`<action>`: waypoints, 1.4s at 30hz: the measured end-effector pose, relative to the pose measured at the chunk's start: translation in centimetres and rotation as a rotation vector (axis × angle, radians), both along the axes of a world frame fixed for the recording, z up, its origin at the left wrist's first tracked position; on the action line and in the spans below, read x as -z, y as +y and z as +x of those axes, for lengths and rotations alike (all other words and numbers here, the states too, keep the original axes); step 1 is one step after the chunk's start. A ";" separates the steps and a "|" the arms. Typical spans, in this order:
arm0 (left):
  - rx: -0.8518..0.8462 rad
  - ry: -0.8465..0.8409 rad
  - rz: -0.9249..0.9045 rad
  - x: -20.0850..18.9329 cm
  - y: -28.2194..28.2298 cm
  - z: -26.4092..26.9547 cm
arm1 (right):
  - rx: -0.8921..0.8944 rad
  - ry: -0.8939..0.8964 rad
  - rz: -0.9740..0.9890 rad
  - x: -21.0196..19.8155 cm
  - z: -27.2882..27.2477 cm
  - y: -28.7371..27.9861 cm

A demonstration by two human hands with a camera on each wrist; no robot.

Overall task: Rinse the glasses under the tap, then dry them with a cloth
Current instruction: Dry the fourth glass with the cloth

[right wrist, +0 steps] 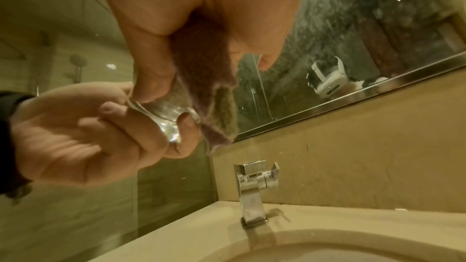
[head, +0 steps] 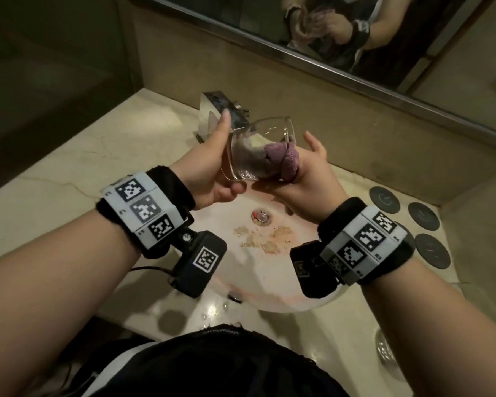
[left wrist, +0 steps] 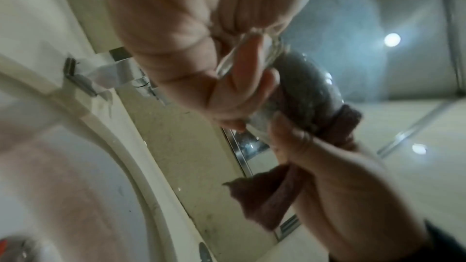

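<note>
A clear glass is held tilted above the sink, mouth toward the mirror. My left hand grips it round its base, thumb along the side. A purple cloth is stuffed into the glass, and my right hand grips the cloth at the rim. In the left wrist view the glass shows grey cloth inside, and the cloth's tail hangs below my right hand. The right wrist view shows my left hand round the glass and the cloth hanging from my palm.
A square chrome tap stands behind the hands and no water runs. The round sink below has brown crumbs near its drain. Dark round coasters lie on the counter at right. A second glass stands at the counter's near right.
</note>
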State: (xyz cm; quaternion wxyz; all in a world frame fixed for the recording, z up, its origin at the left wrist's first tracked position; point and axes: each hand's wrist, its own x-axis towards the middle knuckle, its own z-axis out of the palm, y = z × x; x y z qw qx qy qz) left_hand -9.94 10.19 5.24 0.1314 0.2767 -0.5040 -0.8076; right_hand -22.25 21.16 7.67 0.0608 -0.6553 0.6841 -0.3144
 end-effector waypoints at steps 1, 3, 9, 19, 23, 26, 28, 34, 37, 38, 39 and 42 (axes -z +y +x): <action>-0.019 0.023 -0.002 0.2 0.0 -0.2 | 0.011 -0.011 0.048 -0.1 0.1 0.1; -0.091 0.020 -0.086 0.3 0.1 -0.4 | 0.035 -0.221 0.166 -0.5 0.1 0.2; -0.162 0.000 -1.009 0.6 0.3 0.1 | -0.104 -1.115 0.224 -1.1 -0.1 -0.3; -0.005 -0.020 -0.078 -0.7 -0.5 0.3 | -0.038 -0.010 0.069 -1.0 -0.4 -0.6; -0.166 -0.047 -0.329 -0.2 -0.2 -0.1 | -0.077 -0.321 0.283 -1.9 -0.8 -0.3; -0.205 -0.065 -0.684 -0.1 0.1 0.2 | -0.107 -0.772 0.364 -1.5 -2.1 0.4; -0.206 -0.035 -0.780 -0.3 0.0 0.8 | -0.045 -0.991 0.304 -1.2 -2.9 1.0; -0.251 -0.013 -0.576 0.1 -1.1 1.2 | 0.100 -1.535 -0.090 -3.7 -4.8 2.9; -0.313 -0.012 -0.453 0.5 -0.5 0.5 | 0.005 -1.529 -0.168 -5.3 -2.3 2.3; -0.316 -0.006 -0.402 0.6 -0.2 0.3 | 0.010 -1.419 -0.205 -5.5 -1.2 1.7; -0.319 0.019 -0.336 0.8 -0.1 0.1 | 0.055 -1.209 -0.226 -5.4 -0.3 1.0; -0.307 0.171 -0.021 1.3 -0.2 -0.2 | 0.234 -0.442 -0.205 -3.9 1.4 -0.6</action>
